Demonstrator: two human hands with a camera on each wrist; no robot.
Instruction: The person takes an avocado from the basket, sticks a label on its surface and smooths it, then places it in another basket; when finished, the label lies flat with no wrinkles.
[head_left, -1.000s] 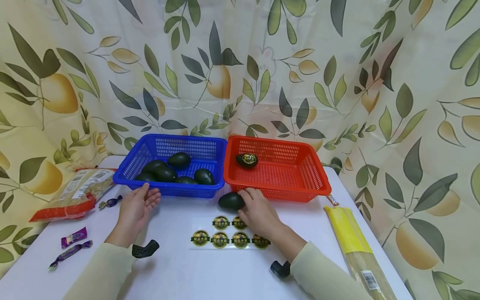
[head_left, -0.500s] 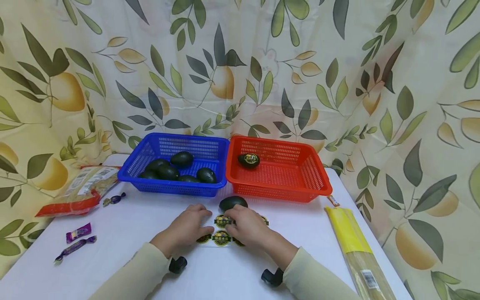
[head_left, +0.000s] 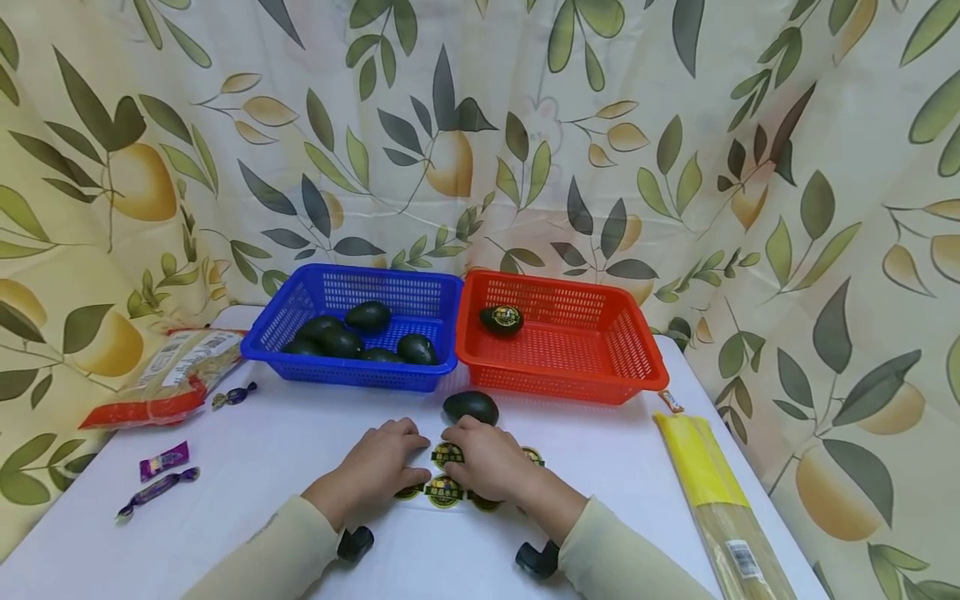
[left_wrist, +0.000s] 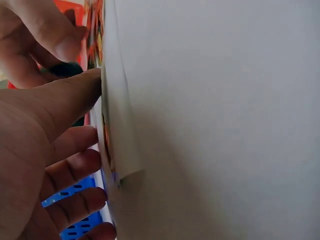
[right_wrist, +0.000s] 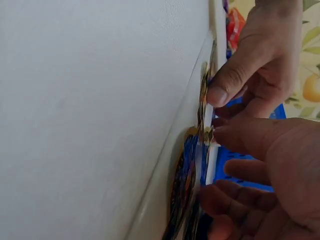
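In the head view, a sheet of round black-and-gold stickers (head_left: 444, 492) lies flat on the white table, partly covered by both hands. My left hand (head_left: 372, 467) rests on the sheet's left side, its thumb and fingers apart and touching the surface. My right hand (head_left: 491, 467) touches the sheet further right, with fingertips among the stickers; whether it pinches one is hard to see. A dark green avocado (head_left: 471, 407) lies just beyond the right fingers, not held. In the left wrist view, an edge of the white sheet (left_wrist: 125, 125) lifts slightly from the table.
Behind stand a blue basket (head_left: 352, 375) with several avocados and a red basket (head_left: 555, 383) with one stickered avocado (head_left: 501, 320). Wrapped candies (head_left: 157, 492) and a red-and-clear packet (head_left: 172, 375) lie left; a yellow-topped noodle packet (head_left: 705, 467) lies right.
The right hand let go of the avocado and moved down onto the sticker sheet. My left hand came from beside the blue basket to the sheet. Both have barely moved over the last half second.
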